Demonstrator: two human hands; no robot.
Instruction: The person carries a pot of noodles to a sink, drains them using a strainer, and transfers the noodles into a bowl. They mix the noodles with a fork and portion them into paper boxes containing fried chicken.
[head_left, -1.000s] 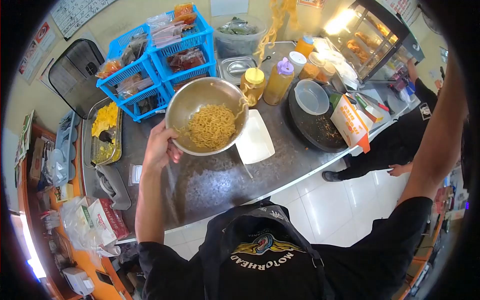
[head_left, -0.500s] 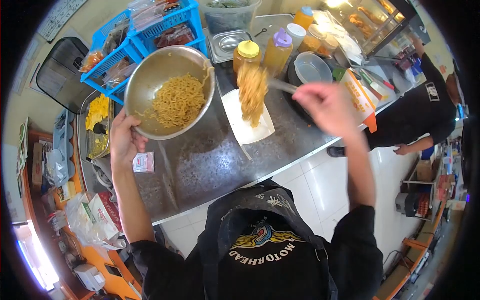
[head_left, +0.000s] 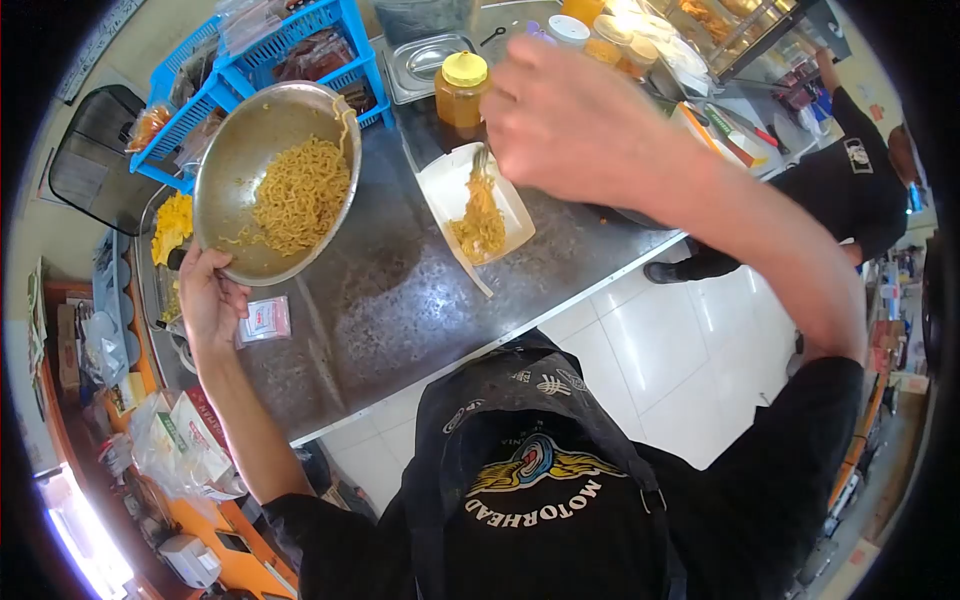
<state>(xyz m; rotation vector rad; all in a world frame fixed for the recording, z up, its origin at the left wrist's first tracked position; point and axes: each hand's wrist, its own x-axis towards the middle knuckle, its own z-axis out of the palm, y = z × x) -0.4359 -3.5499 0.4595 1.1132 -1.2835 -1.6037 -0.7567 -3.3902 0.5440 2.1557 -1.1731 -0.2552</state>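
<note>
Tilted toward me, a steel mixing bowl (head_left: 222, 180) is gripped at its lower left rim by my left hand (head_left: 212, 298). Cooked noodles (head_left: 302, 195) lie in the bowl, with a strand over its right rim. My right hand (head_left: 545, 120) is closed on a fork (head_left: 481, 158), whose handle is hidden by the fingers. The fork points down over an open white paper box (head_left: 515, 222) on the counter. Noodles (head_left: 480, 228) rest in that box, and some reach up to the fork.
A yellow-capped sauce bottle (head_left: 462, 95) stands just behind the paper box. Blue baskets (head_left: 290, 60) with packets are behind the bowl. A pink-and-white packet (head_left: 264, 321) lies on the steel counter (head_left: 380, 320). At the right stands another person (head_left: 840, 190) in dark clothes.
My right hand has moved left and forward, lowering the hanging noodles into the paper box. The bowl appears further left in view, still in my left hand.
</note>
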